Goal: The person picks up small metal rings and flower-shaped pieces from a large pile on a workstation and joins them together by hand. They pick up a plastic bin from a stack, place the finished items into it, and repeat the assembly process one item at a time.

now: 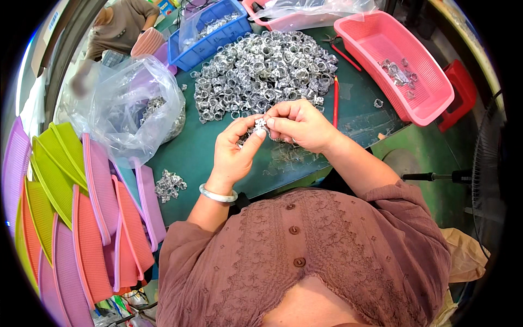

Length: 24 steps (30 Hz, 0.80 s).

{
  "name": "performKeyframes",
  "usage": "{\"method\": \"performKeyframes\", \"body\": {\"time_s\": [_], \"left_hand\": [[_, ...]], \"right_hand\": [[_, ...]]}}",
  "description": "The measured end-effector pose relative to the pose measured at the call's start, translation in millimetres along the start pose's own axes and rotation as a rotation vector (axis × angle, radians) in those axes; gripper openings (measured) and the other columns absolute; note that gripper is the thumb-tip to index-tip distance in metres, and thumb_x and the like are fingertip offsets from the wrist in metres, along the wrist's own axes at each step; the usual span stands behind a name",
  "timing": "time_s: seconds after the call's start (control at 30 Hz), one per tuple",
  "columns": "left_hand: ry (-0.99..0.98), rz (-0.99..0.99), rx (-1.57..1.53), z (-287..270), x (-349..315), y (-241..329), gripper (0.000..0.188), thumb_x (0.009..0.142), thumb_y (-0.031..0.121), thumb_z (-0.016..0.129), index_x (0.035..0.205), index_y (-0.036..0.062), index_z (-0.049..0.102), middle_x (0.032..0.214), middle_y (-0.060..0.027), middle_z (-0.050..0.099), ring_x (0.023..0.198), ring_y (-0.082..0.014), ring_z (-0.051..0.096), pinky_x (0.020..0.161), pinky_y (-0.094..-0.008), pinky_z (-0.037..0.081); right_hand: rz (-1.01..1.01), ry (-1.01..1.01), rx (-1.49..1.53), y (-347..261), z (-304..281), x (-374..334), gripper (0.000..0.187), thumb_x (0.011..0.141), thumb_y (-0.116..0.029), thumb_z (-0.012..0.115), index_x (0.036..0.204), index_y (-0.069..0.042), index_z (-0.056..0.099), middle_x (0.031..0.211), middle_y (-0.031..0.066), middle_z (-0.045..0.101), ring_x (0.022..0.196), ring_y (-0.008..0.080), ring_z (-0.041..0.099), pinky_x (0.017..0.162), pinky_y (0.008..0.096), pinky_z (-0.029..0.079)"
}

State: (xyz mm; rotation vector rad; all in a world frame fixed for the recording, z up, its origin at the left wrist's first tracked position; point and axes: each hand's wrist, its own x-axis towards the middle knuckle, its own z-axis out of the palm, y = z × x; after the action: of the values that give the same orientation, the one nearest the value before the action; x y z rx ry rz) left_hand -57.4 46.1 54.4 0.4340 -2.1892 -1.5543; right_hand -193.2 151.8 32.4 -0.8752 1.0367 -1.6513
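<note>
Between the thumb and fingers of my left hand [233,151] is a small silver metal ring [261,125] with an ornate top. My right hand [306,126] is closed in a pinch at the same ring, its thumb and fingertips meeting my left fingers. Part of the ring is covered by my fingertips, and a few more silver bits show under my hands. Just beyond lies a large heap of similar silver rings [261,71] on the green tabletop [229,169]. A smaller cluster of silver pieces [170,185] rests left of my left wrist.
Right of the heap are a red pen-like tool [336,103] and red-handled pliers [346,56]. A pink basket [430,101] holds a few pieces. At left are a clear plastic bag [117,117] and stacked coloured baskets [92,245]. Behind stands a blue bin [204,46]; another person [122,30] sits far left.
</note>
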Motion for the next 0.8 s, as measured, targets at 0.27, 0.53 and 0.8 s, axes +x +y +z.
{"method": "performKeyframes", "body": {"time_s": [0.27, 0.53, 0.8], "left_hand": [[-0.016, -0.05, -0.115, -0.6, -2.3, -1.1, 0.022, 0.082, 0.009, 0.057, 0.103, 0.0004, 0.059, 0.087, -0.0036, 0.059, 0.079, -0.0082, 0.052, 0.069, -0.0217, 0.042], [-0.073, -0.258, -0.402, -3.9, -5.2, -1.4, 0.023, 0.086, 0.014, 0.049, 0.104, 0.0025, 0.057, 0.083, -0.0022, 0.058, 0.073, -0.0092, 0.052, 0.053, -0.0216, 0.04], [-0.088, -0.397, -0.576, -5.3, -4.6, 0.6, 0.021, 0.088, 0.021, 0.047, 0.095, 0.0039, 0.057, 0.082, -0.0026, 0.056, 0.071, -0.0105, 0.051, 0.051, -0.0222, 0.039]], "right_hand": [[0.025, -0.008, -0.024, -2.0, 0.3, -1.9, 0.012, 0.084, -0.014, 0.054, 0.083, -0.003, 0.06, 0.063, -0.0015, 0.054, 0.049, 0.0014, 0.041, 0.043, 0.0156, 0.031], [0.027, -0.006, -0.034, -3.8, 3.7, -2.2, 0.013, 0.084, -0.013, 0.053, 0.083, -0.002, 0.06, 0.065, -0.0001, 0.056, 0.05, 0.0016, 0.042, 0.043, 0.0154, 0.032], [0.013, -0.018, -0.019, -3.8, 6.9, -1.8, 0.014, 0.084, -0.011, 0.051, 0.08, -0.001, 0.06, 0.066, 0.0012, 0.057, 0.047, 0.0005, 0.04, 0.041, 0.0149, 0.029]]}}
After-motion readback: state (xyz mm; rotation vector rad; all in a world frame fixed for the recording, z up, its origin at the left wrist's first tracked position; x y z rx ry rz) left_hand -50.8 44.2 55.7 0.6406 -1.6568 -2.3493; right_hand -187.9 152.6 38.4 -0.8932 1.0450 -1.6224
